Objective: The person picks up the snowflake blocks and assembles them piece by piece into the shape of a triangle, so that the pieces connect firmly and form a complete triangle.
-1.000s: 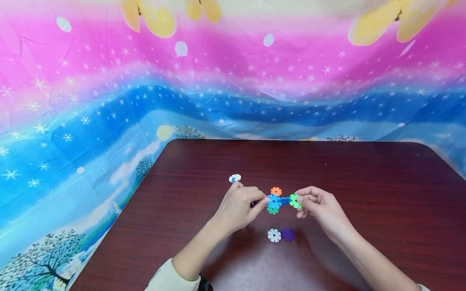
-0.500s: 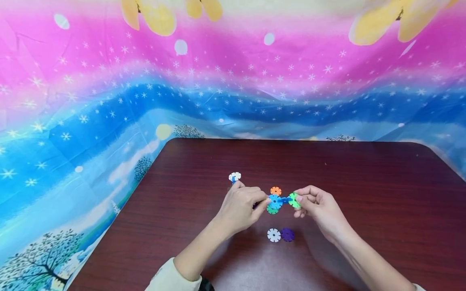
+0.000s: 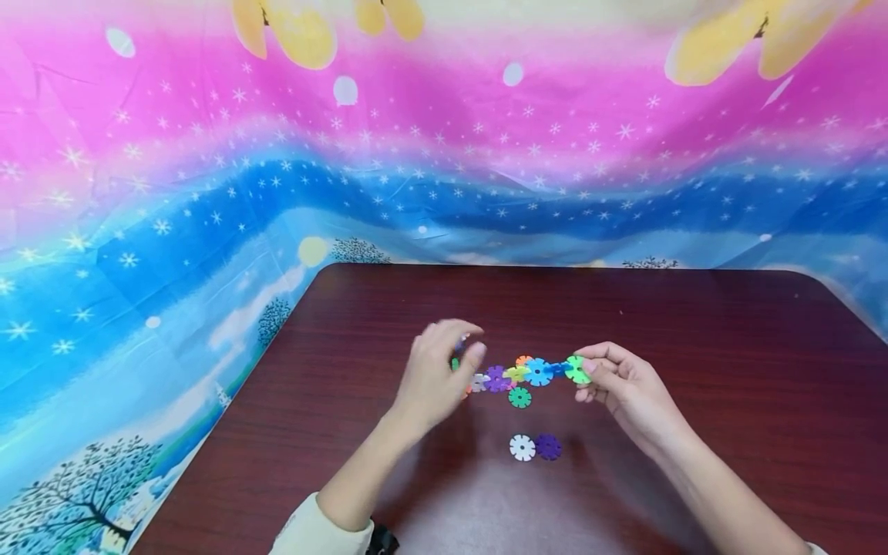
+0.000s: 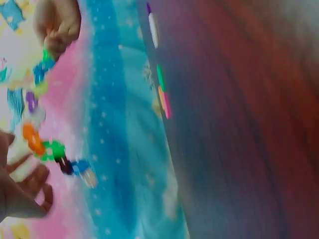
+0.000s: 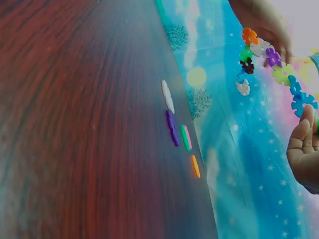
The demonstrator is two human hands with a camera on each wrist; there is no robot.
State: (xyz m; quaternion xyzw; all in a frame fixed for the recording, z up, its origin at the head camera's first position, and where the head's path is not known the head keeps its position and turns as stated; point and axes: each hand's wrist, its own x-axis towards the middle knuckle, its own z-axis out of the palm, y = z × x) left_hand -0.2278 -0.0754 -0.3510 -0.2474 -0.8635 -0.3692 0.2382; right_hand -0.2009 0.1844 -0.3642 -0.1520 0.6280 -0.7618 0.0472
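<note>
A chain of interlocking snowflake discs (image 3: pixel 496 378) hangs above the table. Its colours run from bright green through blue, yellow, purple and white to orange. My right hand (image 3: pixel 624 381) pinches the bright green disc (image 3: pixel 576 369) at the right end between thumb and fingers. Beside the left part of the chain is my left hand (image 3: pixel 433 370), its fingers spread apart and holding nothing. In the left wrist view those fingers (image 4: pixel 37 181) are near the orange disc (image 4: pixel 33 139). The chain's far end droops through green, dark and blue to a white disc (image 5: pixel 243 87).
On the dark red table (image 3: pixel 728 370) lie a loose white disc (image 3: pixel 523 448) and a dark purple disc (image 3: pixel 549 447) side by side. Farther back are a green disc (image 3: pixel 519 398), an orange one and a partly hidden pink one. A patterned cloth (image 3: pixel 444 169) hangs behind.
My left hand has let go of the chain near the light blue disc and moved left, its fingers spreading. My right hand has shifted slightly right and up with the chain.
</note>
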